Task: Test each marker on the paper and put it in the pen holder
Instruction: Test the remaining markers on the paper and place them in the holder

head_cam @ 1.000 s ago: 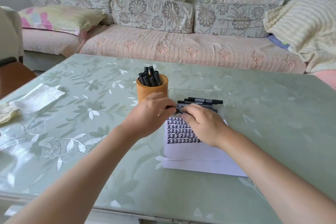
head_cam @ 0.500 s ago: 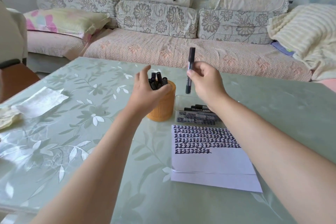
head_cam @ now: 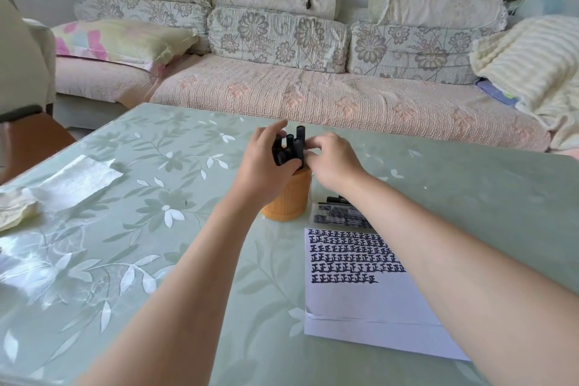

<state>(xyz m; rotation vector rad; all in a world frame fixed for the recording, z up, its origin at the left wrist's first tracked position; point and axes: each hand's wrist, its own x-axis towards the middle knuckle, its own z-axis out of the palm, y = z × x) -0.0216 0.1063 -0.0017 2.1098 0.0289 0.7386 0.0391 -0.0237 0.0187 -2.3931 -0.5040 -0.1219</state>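
1. The holder (head_cam: 286,197) is a round orange cup with a fine ribbed wall. It stands upright on the table (head_cam: 156,229), just left of the paper's far corner.
2. A bunch (head_cam: 286,149) of black markers stands in the holder, with the blunt round caps up.
3. The left hand (head_cam: 264,166) is curled round this bunch at the rim of the holder. The thumb crosses in front and one finger rises straight behind. The palm hides the upper left part of the cup.
4. The right hand (head_cam: 332,163) has bent fingers, and the fingertips pinch one marker (head_cam: 300,135). This marker is upright at the right side of the bunch and stands higher than the others. Its lower end is hidden, so I cannot tell how deep it sits.
5. The paper (head_cam: 369,307) is a flat white sheet lying near the right forearm. It has six rows of thick black marks at the far end, and the last row is shorter.
6. A pack (head_cam: 336,217) of black markers lies flat between the holder and the paper.
7. The table top is glossy pale green with a pattern of white leaves and flowers.
8. A crinkled white tissue (head_cam: 78,180) lies at the left side.
9. Behind is a sofa (head_cam: 313,97) with a quilted pink seat and floral cushions, and a ribbed cream blanket (head_cam: 532,53).
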